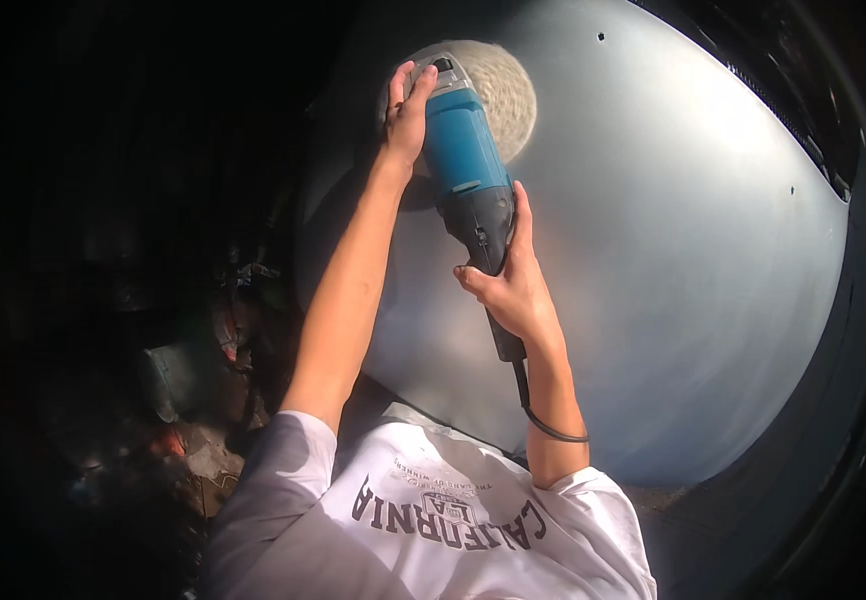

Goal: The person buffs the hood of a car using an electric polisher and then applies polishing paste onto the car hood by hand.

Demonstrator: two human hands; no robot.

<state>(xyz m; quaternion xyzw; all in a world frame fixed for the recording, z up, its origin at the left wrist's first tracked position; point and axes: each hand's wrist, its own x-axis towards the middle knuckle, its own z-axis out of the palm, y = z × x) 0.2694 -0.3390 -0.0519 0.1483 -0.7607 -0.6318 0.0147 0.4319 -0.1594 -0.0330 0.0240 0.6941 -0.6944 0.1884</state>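
Note:
A teal and black electric polisher [463, 142] lies over a grey car hood [650, 285]. Its round, cream-coloured wool pad [512, 97] rests against the panel near the top of the view. My left hand [407, 116] grips the metal gear head, fingers over its top. Around the black rear handle is my right hand [515, 285], with one finger stretched along the housing. The black power cord [524, 386] leaves the handle's end and curves across my right forearm. The pad's left part is partly hidden by the tool and my left hand.
Dark trim with a mesh strip [778, 112] runs along the hood's upper right edge. Two small holes show in the panel near that edge. To the left, in deep shadow, lie unclear items, among them a greyish container-like object [163, 382] and some crumpled material [212, 454].

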